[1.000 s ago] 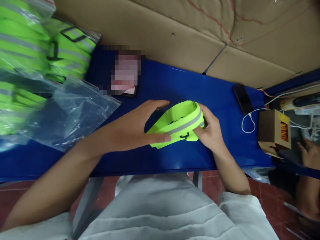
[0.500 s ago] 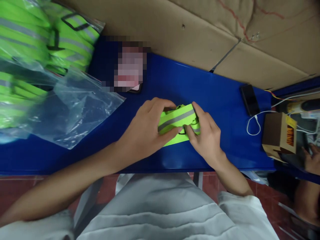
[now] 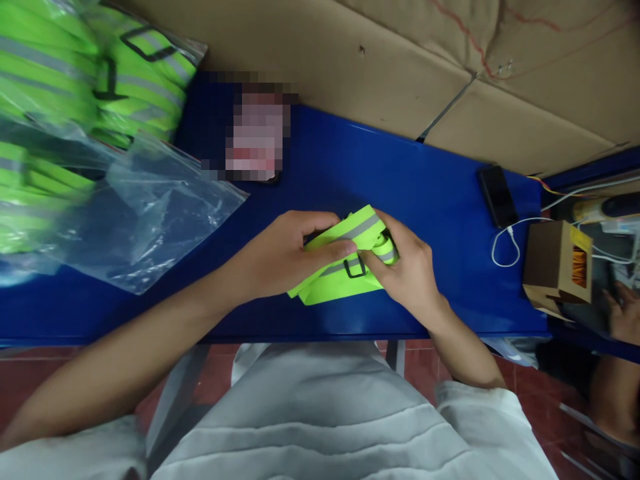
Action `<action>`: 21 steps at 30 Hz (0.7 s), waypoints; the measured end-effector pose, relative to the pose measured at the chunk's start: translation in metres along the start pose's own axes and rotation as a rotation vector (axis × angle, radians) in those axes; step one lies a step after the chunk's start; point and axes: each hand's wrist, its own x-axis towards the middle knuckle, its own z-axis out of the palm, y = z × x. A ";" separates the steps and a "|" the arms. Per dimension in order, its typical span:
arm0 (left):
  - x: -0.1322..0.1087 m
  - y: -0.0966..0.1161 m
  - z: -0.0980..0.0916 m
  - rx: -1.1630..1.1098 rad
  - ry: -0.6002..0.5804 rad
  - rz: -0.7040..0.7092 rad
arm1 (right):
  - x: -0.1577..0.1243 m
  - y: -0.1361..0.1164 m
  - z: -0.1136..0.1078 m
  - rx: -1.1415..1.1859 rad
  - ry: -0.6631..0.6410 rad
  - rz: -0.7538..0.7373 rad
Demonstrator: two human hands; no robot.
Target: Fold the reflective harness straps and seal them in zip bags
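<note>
Between my two hands is a neon yellow-green reflective strap (image 3: pixel 330 287), folded in layers, with a grey stripe along it and a black rectangular buckle (image 3: pixel 355 266) on its front. My left hand (image 3: pixel 280 253) grips the left part, its thumb laid across the strap and its fingers behind. At the right end my right hand (image 3: pixel 407 267) is closed around the rolled part, thumb in front near the buckle. The back of the bundle and most fingertips are hidden. The strap is held over the blue table (image 3: pixel 425 200).
Clear plastic bags (image 3: pixel 165 207) with several neon straps (image 3: pixel 145 87) lie at the left. A blurred-out item (image 3: pixel 257 137) sits behind my left hand. At the right are a black phone (image 3: pixel 497 197), a white cable (image 3: pixel 517 247), an open cardboard box (image 3: pixel 545 260) and another person's hand (image 3: pixel 625 313).
My left hand has shifted slightly left and down, and the strap's left end now tilts lower. More of its lower layers and the buckle show. My right hand stays closed on the right end.
</note>
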 end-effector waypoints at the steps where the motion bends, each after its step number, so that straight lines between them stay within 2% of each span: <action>1: 0.000 0.000 0.000 -0.063 -0.020 -0.018 | 0.001 0.000 0.000 0.066 -0.040 0.038; 5: -0.002 0.001 0.003 -0.183 -0.073 -0.083 | 0.005 0.002 -0.001 0.250 -0.177 0.158; 8: -0.004 0.002 0.002 -0.250 -0.153 -0.132 | 0.006 0.002 -0.003 0.242 -0.147 0.178; 14: -0.010 0.008 0.002 -0.337 -0.225 -0.168 | 0.007 -0.003 -0.007 0.169 -0.083 0.168; 21: -0.015 0.012 0.010 -0.327 -0.161 -0.119 | 0.007 -0.006 -0.001 0.095 -0.055 0.177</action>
